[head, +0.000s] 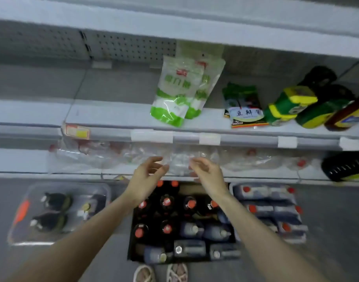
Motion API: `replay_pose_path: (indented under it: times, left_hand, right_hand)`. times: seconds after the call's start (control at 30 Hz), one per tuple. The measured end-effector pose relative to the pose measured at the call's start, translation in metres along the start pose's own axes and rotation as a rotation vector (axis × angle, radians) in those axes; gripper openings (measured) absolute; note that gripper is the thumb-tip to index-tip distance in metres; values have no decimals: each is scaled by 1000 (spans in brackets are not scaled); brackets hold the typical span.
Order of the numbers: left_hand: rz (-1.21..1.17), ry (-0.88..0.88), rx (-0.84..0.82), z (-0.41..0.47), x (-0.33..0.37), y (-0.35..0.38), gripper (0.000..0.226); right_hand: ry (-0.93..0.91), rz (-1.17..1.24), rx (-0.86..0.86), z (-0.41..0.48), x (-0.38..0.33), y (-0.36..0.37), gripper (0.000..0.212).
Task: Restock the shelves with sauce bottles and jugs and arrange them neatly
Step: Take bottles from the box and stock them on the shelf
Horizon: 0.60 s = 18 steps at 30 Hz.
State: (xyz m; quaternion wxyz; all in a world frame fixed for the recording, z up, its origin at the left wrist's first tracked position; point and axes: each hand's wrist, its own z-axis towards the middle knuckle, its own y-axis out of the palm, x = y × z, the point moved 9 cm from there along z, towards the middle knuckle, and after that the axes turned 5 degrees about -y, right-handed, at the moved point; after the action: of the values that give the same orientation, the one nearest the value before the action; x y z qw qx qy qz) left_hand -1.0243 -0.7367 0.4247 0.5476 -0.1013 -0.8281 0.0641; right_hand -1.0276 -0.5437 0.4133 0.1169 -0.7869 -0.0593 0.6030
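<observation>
Flanks a clear jug (179, 164) on the lower shelf (21, 159) with left hand (147, 176) and right hand (206, 173), apart, fingers (154, 159) half curled; cannot tell if gripping. Stands over crate (131, 251) of sauce bottles (166, 201).

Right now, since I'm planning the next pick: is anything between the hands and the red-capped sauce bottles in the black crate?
Nothing visible. The black crate is open-topped, and its red-capped sauce bottles stand caps up below the left hand and right hand, which hover by clear bottles on the lower shelf.
</observation>
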Motion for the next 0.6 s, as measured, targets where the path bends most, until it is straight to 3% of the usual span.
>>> replay_pose_path:
  times: [0.23,0.4,0.6]
  left_hand:
    - [40,-150,-21,28,-134,34,12]
    - [61,-270,-1,59,-222,51,23]
    - [102,-278,7,102,-289,70,30]
  right_hand:
    - [145,-42,26,5,148,23,22]
    - [229,-85,24,25,243,47,27]
    - [280,-103,1,65,324,69,39]
